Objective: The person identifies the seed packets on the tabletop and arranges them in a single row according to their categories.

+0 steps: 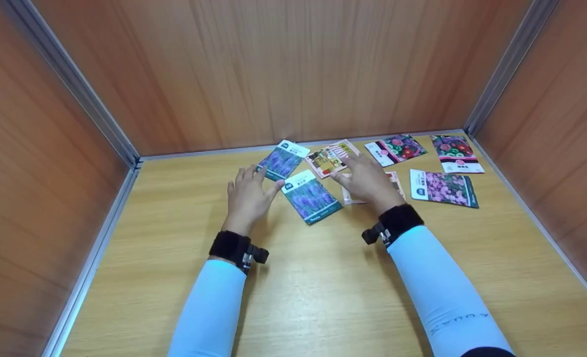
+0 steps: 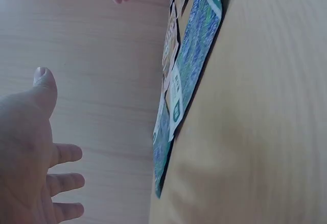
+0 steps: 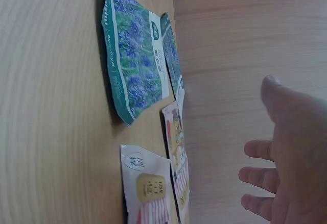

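Note:
My left hand (image 1: 250,199) hovers above the table, fingers spread, beside two seed packets with blue-purple flowers. One blue-flower packet (image 1: 310,198) lies at an angle nearer me, its white corner by my thumb in the head view. Behind it, the other blue-flower packet (image 1: 282,159) lies close to the back wall. My right hand (image 1: 370,179) is held over a pale pink-edged packet (image 3: 145,183) and partly covers it in the head view. Just left of its fingers is a similar packet with a yellow and red picture (image 1: 325,162). Both wrist views show nothing held.
To the right lie a pink-flower packet (image 1: 444,188) and two packets with red and purple blooms, one angled (image 1: 403,148) and one at the back right corner (image 1: 455,148). Wooden panels (image 1: 293,69) enclose the table (image 1: 293,297) at the back and both sides.

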Demonstrator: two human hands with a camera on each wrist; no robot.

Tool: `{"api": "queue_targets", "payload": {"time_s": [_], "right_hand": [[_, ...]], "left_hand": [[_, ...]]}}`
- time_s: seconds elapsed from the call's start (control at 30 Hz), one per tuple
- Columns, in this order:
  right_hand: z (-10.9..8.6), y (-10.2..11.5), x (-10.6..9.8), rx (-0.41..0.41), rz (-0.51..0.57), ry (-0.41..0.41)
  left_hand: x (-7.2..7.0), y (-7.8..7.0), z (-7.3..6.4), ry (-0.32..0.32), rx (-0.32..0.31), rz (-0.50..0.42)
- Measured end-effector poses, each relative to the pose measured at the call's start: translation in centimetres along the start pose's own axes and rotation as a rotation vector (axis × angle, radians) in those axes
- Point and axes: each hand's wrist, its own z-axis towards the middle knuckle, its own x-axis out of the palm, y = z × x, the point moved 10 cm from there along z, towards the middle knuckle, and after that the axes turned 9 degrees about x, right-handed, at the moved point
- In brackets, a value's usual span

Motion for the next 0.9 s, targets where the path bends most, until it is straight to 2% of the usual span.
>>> {"api": "queue_targets", "payload": {"time_s": [0.2, 0.4, 0.57, 0.9], "right_hand": [[-0.2, 0.5, 2.4, 0.011, 0.064, 0.036], [-0.4, 1.3, 3.9, 0.016, 0.097, 0.011], [-0.3, 2.0, 4.7, 0.018, 0.103, 0.001], [0.0, 1.3, 6.1, 0.097, 0.198, 0.039]], "left_hand": [[2.7, -0.3, -0.6, 0.037, 0.006, -0.025], [4.6, -0.9, -1.0, 0.079, 0.023, -0.033], [5.7, -1.2, -1.4, 0.113, 0.035, -0.005], [7.3, -2.6, -1.1, 0.155, 0.056, -0.043]]}}
